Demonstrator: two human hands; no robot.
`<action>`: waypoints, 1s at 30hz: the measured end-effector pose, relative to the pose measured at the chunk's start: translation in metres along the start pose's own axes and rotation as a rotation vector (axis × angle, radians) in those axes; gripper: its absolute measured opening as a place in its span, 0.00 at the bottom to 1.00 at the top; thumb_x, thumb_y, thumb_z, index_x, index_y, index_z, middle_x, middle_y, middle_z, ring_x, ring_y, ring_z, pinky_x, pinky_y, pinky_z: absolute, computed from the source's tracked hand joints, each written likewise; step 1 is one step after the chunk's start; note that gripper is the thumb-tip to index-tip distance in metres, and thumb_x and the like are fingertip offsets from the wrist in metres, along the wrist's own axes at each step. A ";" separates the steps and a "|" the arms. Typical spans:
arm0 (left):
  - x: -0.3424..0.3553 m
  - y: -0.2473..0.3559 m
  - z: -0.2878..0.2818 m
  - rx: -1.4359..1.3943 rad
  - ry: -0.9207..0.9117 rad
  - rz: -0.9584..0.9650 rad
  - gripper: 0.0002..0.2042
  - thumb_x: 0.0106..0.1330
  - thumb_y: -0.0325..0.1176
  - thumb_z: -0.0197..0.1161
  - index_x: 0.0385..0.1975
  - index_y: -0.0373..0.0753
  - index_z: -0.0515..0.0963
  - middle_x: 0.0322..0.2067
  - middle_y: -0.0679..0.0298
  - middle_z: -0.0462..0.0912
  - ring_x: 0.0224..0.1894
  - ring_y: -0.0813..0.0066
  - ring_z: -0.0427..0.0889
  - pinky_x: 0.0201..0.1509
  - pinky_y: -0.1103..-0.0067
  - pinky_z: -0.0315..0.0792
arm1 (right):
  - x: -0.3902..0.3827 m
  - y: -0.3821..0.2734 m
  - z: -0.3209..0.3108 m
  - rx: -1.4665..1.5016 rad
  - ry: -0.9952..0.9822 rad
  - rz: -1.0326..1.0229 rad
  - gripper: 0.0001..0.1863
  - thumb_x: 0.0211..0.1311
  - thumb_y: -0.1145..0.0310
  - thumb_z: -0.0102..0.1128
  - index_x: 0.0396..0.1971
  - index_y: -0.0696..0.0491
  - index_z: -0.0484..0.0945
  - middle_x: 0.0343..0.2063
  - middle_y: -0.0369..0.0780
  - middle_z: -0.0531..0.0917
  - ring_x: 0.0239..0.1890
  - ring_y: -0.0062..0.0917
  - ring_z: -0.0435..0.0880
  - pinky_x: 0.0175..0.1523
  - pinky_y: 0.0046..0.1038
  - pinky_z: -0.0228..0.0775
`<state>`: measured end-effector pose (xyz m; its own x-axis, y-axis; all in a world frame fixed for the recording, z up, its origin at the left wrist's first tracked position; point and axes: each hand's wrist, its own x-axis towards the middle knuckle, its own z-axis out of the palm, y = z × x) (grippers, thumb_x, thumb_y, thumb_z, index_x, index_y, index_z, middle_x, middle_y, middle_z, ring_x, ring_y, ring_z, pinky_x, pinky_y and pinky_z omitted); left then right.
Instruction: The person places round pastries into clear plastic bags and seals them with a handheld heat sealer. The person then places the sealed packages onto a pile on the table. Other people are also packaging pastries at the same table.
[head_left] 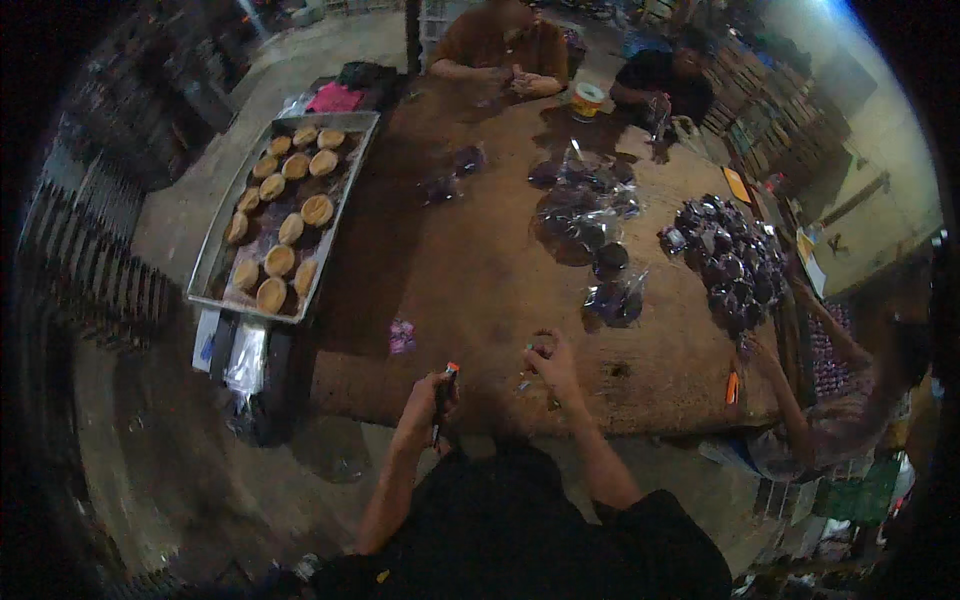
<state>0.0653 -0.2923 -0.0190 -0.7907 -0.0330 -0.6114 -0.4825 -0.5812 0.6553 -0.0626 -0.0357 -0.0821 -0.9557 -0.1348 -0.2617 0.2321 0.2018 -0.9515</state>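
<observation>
Lying at the left, a metal tray is holding round pastries, well apart from the hands. Nearer the middle, a small pink packet is resting on the wooden table, its print too small to read. The left hand is grasping a dark, orange-tipped tool roughly upright by the table's near edge; in this dim light it could be a lighter or a cutter. The right hand is curling beside it, fingertips drawn together; whether they are pinching anything, I cannot tell. The step in hand is seemingly close tool work, calling next for a steady left grip and precise right fingertips. Farther right, clear-wrapped dark rounds are lying before a yellow tub, its label illegible, and a co-worker's hand is reaching near a heaped pile of wrapped pieces.
</observation>
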 end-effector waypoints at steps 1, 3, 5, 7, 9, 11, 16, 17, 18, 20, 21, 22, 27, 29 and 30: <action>0.002 -0.001 0.006 -0.041 0.020 -0.012 0.10 0.72 0.40 0.55 0.33 0.42 0.77 0.26 0.70 0.76 0.25 0.81 0.73 0.27 0.82 0.64 | -0.004 -0.011 0.002 0.175 -0.037 0.033 0.12 0.63 0.72 0.72 0.44 0.58 0.81 0.34 0.35 0.85 0.35 0.19 0.83 0.41 0.26 0.79; 0.006 -0.004 0.017 -0.051 0.067 -0.001 0.09 0.68 0.36 0.54 0.35 0.40 0.78 0.27 0.68 0.77 0.27 0.78 0.74 0.31 0.80 0.67 | -0.009 -0.033 0.006 0.119 -0.087 -0.093 0.14 0.63 0.72 0.72 0.46 0.58 0.81 0.35 0.35 0.85 0.38 0.19 0.83 0.43 0.25 0.79; 0.012 -0.003 0.028 0.008 0.035 0.006 0.10 0.64 0.33 0.52 0.39 0.37 0.78 0.30 0.66 0.78 0.31 0.76 0.76 0.34 0.78 0.69 | -0.017 -0.056 0.007 0.149 -0.124 -0.103 0.14 0.64 0.72 0.71 0.47 0.58 0.81 0.37 0.36 0.85 0.39 0.19 0.84 0.45 0.25 0.79; 0.020 0.003 0.036 0.154 -0.022 -0.018 0.15 0.60 0.31 0.52 0.43 0.34 0.79 0.33 0.64 0.79 0.36 0.73 0.78 0.39 0.76 0.70 | -0.028 -0.076 0.005 0.303 -0.187 -0.058 0.13 0.64 0.72 0.71 0.47 0.58 0.81 0.38 0.37 0.86 0.41 0.19 0.83 0.47 0.25 0.78; 0.023 0.008 0.052 0.187 -0.133 -0.008 0.19 0.58 0.29 0.52 0.49 0.33 0.78 0.37 0.63 0.78 0.40 0.73 0.78 0.43 0.77 0.71 | -0.038 -0.092 0.001 0.188 -0.174 -0.176 0.11 0.66 0.73 0.68 0.47 0.57 0.82 0.39 0.36 0.86 0.41 0.18 0.83 0.48 0.26 0.78; 0.022 0.014 0.073 0.242 -0.185 0.012 0.23 0.57 0.28 0.53 0.55 0.33 0.76 0.40 0.63 0.78 0.43 0.73 0.78 0.46 0.78 0.72 | -0.045 -0.103 -0.003 0.163 -0.211 -0.344 0.10 0.67 0.73 0.67 0.46 0.56 0.82 0.40 0.36 0.86 0.42 0.19 0.84 0.49 0.28 0.78; -0.006 0.032 0.126 0.246 -0.290 0.089 0.28 0.57 0.27 0.54 0.63 0.35 0.71 0.44 0.65 0.77 0.46 0.76 0.77 0.52 0.80 0.73 | -0.038 -0.111 -0.032 -0.096 -0.308 -0.787 0.11 0.62 0.76 0.68 0.45 0.53 0.83 0.42 0.40 0.86 0.45 0.33 0.85 0.54 0.35 0.78; -0.007 0.034 0.136 0.263 -0.291 0.088 0.29 0.57 0.27 0.54 0.63 0.35 0.71 0.45 0.65 0.77 0.46 0.76 0.78 0.51 0.80 0.74 | -0.032 -0.111 -0.041 -0.141 -0.318 -0.822 0.12 0.61 0.76 0.69 0.45 0.53 0.83 0.42 0.40 0.86 0.47 0.36 0.85 0.55 0.36 0.78; -0.008 0.037 0.144 0.264 -0.312 0.095 0.29 0.57 0.27 0.55 0.63 0.36 0.71 0.46 0.65 0.78 0.47 0.77 0.78 0.51 0.80 0.74 | -0.027 -0.111 -0.049 -0.175 -0.321 -0.859 0.12 0.61 0.77 0.69 0.45 0.53 0.83 0.43 0.41 0.86 0.48 0.39 0.84 0.55 0.37 0.78; -0.003 0.036 0.160 0.240 -0.339 0.109 0.29 0.57 0.28 0.56 0.64 0.36 0.70 0.47 0.65 0.78 0.47 0.77 0.78 0.49 0.81 0.74 | -0.019 -0.111 -0.061 -0.203 -0.301 -0.942 0.14 0.58 0.77 0.68 0.45 0.52 0.82 0.42 0.41 0.85 0.48 0.41 0.84 0.53 0.38 0.78; 0.001 0.034 0.168 0.215 -0.349 0.118 0.30 0.56 0.28 0.56 0.64 0.36 0.70 0.48 0.65 0.78 0.47 0.78 0.79 0.49 0.81 0.75 | -0.017 -0.110 -0.066 -0.199 -0.276 -0.991 0.16 0.55 0.77 0.68 0.45 0.51 0.82 0.41 0.41 0.85 0.47 0.40 0.84 0.51 0.38 0.79; 0.005 0.032 0.176 0.195 -0.368 0.128 0.30 0.56 0.28 0.57 0.64 0.36 0.70 0.48 0.65 0.78 0.47 0.78 0.79 0.48 0.81 0.75 | -0.015 -0.109 -0.071 -0.191 -0.251 -1.073 0.17 0.53 0.78 0.67 0.45 0.50 0.81 0.41 0.40 0.84 0.46 0.40 0.85 0.49 0.38 0.79; 0.010 0.021 0.205 0.098 -0.316 0.086 0.33 0.55 0.29 0.57 0.66 0.35 0.69 0.49 0.66 0.79 0.47 0.79 0.79 0.48 0.82 0.74 | -0.006 -0.096 -0.093 0.040 -0.308 -0.959 0.14 0.56 0.78 0.69 0.43 0.53 0.83 0.44 0.43 0.85 0.47 0.39 0.86 0.51 0.37 0.80; 0.010 0.020 0.213 0.168 -0.283 0.081 0.33 0.55 0.29 0.57 0.66 0.35 0.69 0.48 0.66 0.79 0.47 0.80 0.79 0.48 0.83 0.74 | -0.002 -0.092 -0.101 0.088 -0.342 -0.878 0.14 0.57 0.78 0.70 0.44 0.54 0.83 0.44 0.43 0.86 0.47 0.39 0.87 0.52 0.37 0.80; 0.011 0.021 0.215 0.259 -0.270 0.083 0.33 0.55 0.29 0.57 0.66 0.35 0.69 0.48 0.67 0.79 0.47 0.80 0.78 0.48 0.82 0.74 | 0.000 -0.091 -0.105 0.060 -0.345 -0.870 0.15 0.56 0.78 0.70 0.44 0.54 0.83 0.43 0.43 0.86 0.46 0.38 0.87 0.50 0.36 0.80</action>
<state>-0.0348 -0.1294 0.0831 -0.8853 0.1639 -0.4353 -0.4645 -0.3601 0.8091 -0.1022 0.0481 0.0212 -0.6937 -0.4971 0.5213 -0.5205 -0.1543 -0.8398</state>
